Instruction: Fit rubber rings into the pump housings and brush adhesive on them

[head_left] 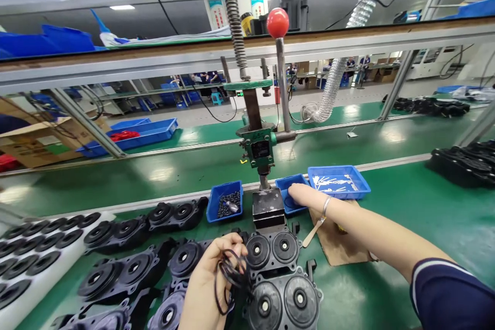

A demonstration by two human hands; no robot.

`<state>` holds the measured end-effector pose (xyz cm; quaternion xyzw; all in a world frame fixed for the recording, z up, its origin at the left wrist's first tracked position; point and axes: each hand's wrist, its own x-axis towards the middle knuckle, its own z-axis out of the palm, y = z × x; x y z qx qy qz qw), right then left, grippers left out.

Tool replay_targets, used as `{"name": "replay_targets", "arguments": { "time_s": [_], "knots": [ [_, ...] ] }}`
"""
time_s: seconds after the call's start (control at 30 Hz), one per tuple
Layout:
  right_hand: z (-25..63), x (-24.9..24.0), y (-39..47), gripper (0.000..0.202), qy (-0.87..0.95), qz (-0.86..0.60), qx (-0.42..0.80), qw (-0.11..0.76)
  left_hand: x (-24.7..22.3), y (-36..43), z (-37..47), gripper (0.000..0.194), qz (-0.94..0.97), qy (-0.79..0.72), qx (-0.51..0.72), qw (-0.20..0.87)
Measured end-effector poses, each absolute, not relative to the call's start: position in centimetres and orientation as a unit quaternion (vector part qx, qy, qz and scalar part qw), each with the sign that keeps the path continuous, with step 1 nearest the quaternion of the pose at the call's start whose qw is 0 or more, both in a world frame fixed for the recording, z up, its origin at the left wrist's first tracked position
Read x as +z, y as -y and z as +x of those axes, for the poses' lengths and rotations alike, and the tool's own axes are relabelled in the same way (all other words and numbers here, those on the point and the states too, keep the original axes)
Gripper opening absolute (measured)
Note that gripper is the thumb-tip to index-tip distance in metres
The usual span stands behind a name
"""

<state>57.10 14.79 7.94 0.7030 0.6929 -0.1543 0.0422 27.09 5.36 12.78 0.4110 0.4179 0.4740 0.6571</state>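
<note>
My left hand is closed round several thin black rings, held above the black twin-disc housings at the bottom centre. My right hand reaches into a small blue bin right of the press; its fingers are hidden inside. Behind my left hand stands the green hand press, with a dark metal block under its ram. In front of the block lie two housings, the nearer one beside my left hand. A blue bin of small black parts sits left of the block.
A blue tray of white pieces stands behind my right wrist. A wooden stick and brown cardboard lie under my right arm. More housings and white foam with black discs fill the left. The press's red-knobbed lever rises high.
</note>
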Motion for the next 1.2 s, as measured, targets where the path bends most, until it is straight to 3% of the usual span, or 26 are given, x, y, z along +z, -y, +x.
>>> {"name": "replay_targets", "arguments": {
  "time_s": [0.17, 0.37, 0.47, 0.6, 0.77, 0.93, 1.2],
  "knots": [
    [57.3, 10.3, -13.7, 0.029, -0.696, 0.703, -0.143, 0.037, 12.7, -5.3, 27.3, 0.046, 0.419, -0.386, 0.471, 0.673],
    [57.2, 17.1, -8.7, 0.004, -0.722, 0.682, -0.105, -0.051, 11.7, -5.8, 26.1, 0.038, 0.444, -0.407, 0.482, 0.637],
    [54.0, 19.5, -5.5, 0.004, -0.757, 0.619, -0.16, -0.133, 11.4, -5.9, 25.6, 0.041, 0.471, -0.405, 0.485, 0.616],
    [46.9, 19.8, -3.8, 0.005, -0.796, 0.511, -0.259, -0.198, 11.3, -5.5, 24.2, 0.058, 0.55, -0.386, 0.496, 0.549],
    [39.5, 18.7, -5.3, 0.01, -0.819, 0.426, -0.332, -0.194, 11.5, -4.7, 19.2, 0.044, 0.764, -0.324, 0.492, 0.262],
    [34.1, 18.4, -7.3, 0.005, -0.814, 0.374, -0.412, -0.171, 10.7, -3.8, 12.3, 0.038, 0.766, -0.345, 0.511, 0.182],
    [25.3, 17.3, -10.8, 0.03, -0.729, 0.337, -0.591, -0.076, 7.9, -2.5, 4.0, 0.05, 0.714, -0.419, 0.551, 0.106]
  ]
}}
